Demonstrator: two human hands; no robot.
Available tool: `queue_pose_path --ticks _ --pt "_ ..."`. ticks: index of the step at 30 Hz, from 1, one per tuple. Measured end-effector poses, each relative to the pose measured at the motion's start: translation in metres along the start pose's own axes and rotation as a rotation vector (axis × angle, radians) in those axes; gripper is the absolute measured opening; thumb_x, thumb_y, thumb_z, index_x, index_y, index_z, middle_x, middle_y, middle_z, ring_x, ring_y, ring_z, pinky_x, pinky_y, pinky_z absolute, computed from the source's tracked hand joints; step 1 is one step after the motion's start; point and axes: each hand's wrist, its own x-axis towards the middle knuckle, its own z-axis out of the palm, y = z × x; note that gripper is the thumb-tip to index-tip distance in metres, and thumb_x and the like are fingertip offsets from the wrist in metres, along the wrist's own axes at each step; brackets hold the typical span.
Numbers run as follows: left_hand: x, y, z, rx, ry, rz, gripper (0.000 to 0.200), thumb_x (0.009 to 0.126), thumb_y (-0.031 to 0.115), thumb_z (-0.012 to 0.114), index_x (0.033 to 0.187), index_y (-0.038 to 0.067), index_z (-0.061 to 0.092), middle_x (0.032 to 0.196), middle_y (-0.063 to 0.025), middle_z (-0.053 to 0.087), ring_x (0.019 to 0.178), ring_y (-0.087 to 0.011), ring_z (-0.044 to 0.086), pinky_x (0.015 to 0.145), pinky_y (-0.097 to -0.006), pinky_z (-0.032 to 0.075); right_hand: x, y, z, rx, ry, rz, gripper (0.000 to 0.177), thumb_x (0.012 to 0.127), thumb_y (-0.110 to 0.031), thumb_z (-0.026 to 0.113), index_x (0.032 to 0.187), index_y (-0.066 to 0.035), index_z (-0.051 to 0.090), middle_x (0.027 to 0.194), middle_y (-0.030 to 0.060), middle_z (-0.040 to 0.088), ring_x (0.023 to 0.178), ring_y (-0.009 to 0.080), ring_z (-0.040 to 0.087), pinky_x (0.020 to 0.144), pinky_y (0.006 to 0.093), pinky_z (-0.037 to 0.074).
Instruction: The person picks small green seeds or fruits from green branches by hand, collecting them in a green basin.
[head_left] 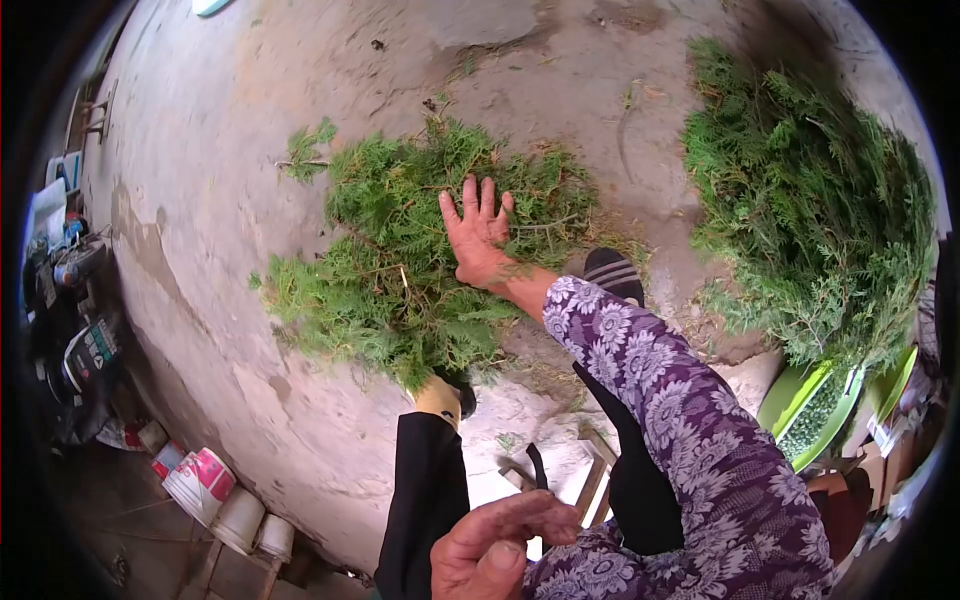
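My right hand (478,235) lies palm down with spread fingers on a loose pile of green conifer sprigs (390,290) on the ground. A purple floral sleeve (650,370) covers that arm, and a few sprig tips lie across the wrist. Close to my body at the bottom, my left hand (500,545) is held above my lap, fingers loosely bent and the thumb apart, with nothing visible in it. To the right stands a larger heap of conifer branches (810,210). Below that heap, a green basin (770,410) contains small pale green pieces.
My shoes (612,272) are beside and under the pile's near edge. White buckets (238,518) line the lower left, near a dark container (90,355) and clutter. A small wooden frame (597,465) is between my legs. The floor (230,150) is rough concrete.
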Motion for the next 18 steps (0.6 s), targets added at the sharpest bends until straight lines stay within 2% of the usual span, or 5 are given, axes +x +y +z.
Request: queue_pose_path --ticks 1,4,11,14,18 --pt "-0.001 -0.002 -0.002 0.003 -0.005 -0.002 0.04 0.086 0.026 0.05 0.112 -0.004 0.047 0.096 -0.0187 0.057 0.081 -0.0209 0.055 0.073 -0.0316 0.043 0.002 -0.002 -0.002 0.095 0.043 0.016 0.077 0.066 -0.017 0.066 0.13 -0.01 0.024 0.136 0.0239 0.015 0.125 0.0418 0.014 0.097 0.0545 0.015" --pt "-0.001 -0.006 -0.007 -0.007 -0.056 0.046 0.041 0.086 0.026 0.049 0.112 -0.005 0.047 0.096 -0.0188 0.057 0.08 -0.0208 0.055 0.073 -0.0313 0.042 -0.002 0.003 -0.013 0.191 0.069 0.007 0.061 0.07 -0.004 0.056 0.125 -0.01 0.033 0.129 0.02 0.028 0.118 0.0373 0.027 0.092 0.0541 0.023" --pt "-0.007 -0.002 -0.009 0.0 -0.039 0.041 0.042 0.086 0.027 0.049 0.112 -0.006 0.047 0.096 -0.0185 0.057 0.081 -0.021 0.055 0.072 -0.0314 0.043 0.02 0.041 -0.013 0.217 0.186 -0.131 0.024 0.063 -0.005 0.059 0.085 -0.007 0.048 0.082 0.0131 0.047 0.082 0.0265 0.047 0.066 0.0403 0.041" --pt "-0.007 -0.004 -0.011 -0.022 -0.048 0.058 0.042 0.086 0.026 0.05 0.112 -0.006 0.046 0.096 -0.0183 0.058 0.082 -0.0211 0.055 0.072 -0.0315 0.043 0.023 0.052 -0.018 0.617 0.083 0.063 0.034 0.057 0.003 0.054 0.088 -0.01 0.053 0.083 0.0119 0.051 0.083 0.0311 0.05 0.066 0.0412 0.042" --pt "-0.007 -0.001 -0.013 -0.021 -0.042 0.051 0.042 0.085 0.027 0.051 0.112 -0.005 0.047 0.095 -0.0183 0.058 0.082 -0.0214 0.055 0.073 -0.0317 0.043 0.01 0.084 -0.068 0.486 0.165 -0.152 0.038 0.057 0.002 0.056 0.094 -0.008 0.056 0.084 0.011 0.057 0.081 0.0298 0.055 0.07 0.0378 0.044"
